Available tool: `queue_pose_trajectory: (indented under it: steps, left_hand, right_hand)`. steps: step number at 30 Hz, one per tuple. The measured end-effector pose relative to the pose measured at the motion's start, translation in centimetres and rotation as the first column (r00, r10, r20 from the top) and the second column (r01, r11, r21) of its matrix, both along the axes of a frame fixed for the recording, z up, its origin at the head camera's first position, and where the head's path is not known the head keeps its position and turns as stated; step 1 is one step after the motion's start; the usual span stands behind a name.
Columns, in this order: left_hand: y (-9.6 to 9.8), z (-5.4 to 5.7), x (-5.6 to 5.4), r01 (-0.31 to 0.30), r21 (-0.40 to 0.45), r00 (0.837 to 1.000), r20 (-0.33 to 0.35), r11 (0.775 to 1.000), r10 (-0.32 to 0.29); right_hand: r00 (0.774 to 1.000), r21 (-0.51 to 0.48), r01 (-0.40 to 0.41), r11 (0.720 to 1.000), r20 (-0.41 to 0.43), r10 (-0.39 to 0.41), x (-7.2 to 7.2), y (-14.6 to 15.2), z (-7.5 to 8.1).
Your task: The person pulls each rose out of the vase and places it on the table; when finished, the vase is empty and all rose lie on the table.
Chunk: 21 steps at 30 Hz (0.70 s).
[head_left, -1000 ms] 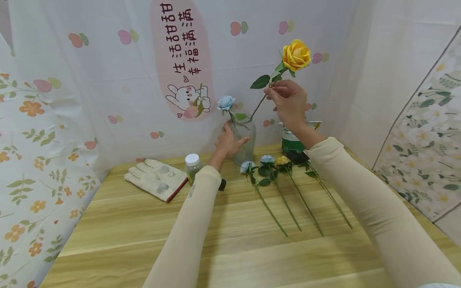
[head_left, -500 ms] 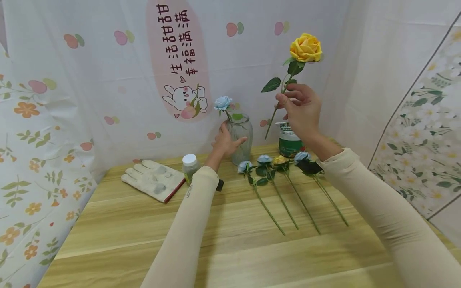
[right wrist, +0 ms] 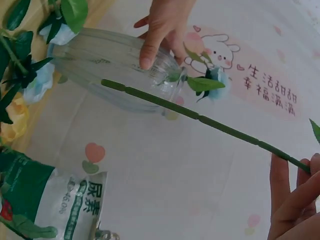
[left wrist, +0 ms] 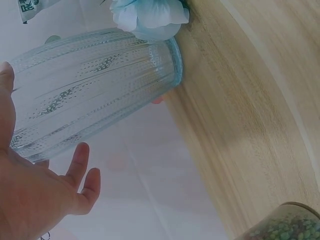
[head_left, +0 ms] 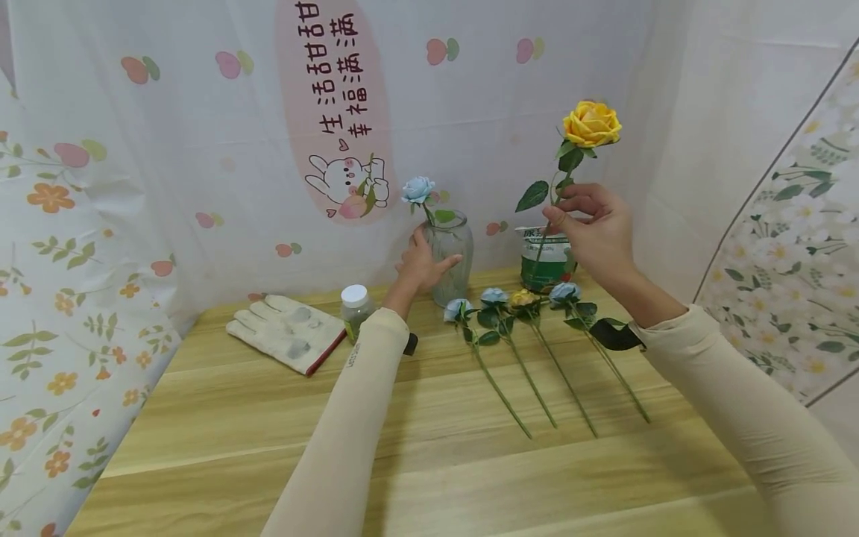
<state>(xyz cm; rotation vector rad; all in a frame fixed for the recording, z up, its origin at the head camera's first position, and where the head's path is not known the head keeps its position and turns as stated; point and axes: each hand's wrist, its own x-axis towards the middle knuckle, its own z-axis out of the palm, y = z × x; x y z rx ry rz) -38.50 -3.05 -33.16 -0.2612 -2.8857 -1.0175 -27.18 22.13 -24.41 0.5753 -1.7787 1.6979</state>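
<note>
My left hand (head_left: 423,261) holds a clear ribbed glass vase (head_left: 459,253) near its neck, thumb in front and fingers reaching behind. The vase stands upright at the table's back edge with one light-blue artificial rose (head_left: 418,189) in it. To the right, my right hand (head_left: 600,227) pinches the stem of a yellow artificial rose (head_left: 592,124) just below its leaves, bloom up. The bare lower end of that green stem (right wrist: 200,118) hangs free of the vase, in front of the white-and-green bag (head_left: 545,261). In the left wrist view, some fingers (left wrist: 80,162) extend off the glass.
Several more roses lie on the wooden table (head_left: 282,447), among them a blue rose (head_left: 456,310) and a yellow rose (head_left: 523,298). Left of the vase are a white-lidded jar (head_left: 356,302) and a work glove (head_left: 288,332). A printed curtain (head_left: 228,149) hangs behind.
My right hand has drawn the yellow rose away from the vase mouth to the right, lifting it and then lowering it slightly. My left hand has stayed on the vase.
</note>
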Motion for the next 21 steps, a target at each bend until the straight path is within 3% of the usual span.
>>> queue_pose_trajectory:
  steps: [6,14,18,21]
  left_hand:
    - [0.3,0.0,0.0,-0.004,0.014,1.000,0.004,1.000,0.003]
    - [0.1,0.0,0.0,-0.003,-0.004,1.000,0.007,1.000,0.003]
    - [0.0,0.0,0.0,-0.001,-0.002,1.000,0.004,1.000,0.001]
    - [0.0,0.1,0.0,0.006,-0.006,1.000,-0.001,1.000,-0.006]
  right_hand:
    - [0.997,-0.028,-0.067,0.997,0.024,0.068,0.5,2.0,-1.2]
    - [0.990,-0.004,-0.042,0.999,0.136,0.042,0.6,4.6,-2.9]
    - [0.972,0.078,-0.039,0.996,0.235,0.019,0.9,6.3,-3.7]
    - [0.949,0.185,0.012,0.983,0.308,-0.069,1.3,7.6,-4.4]
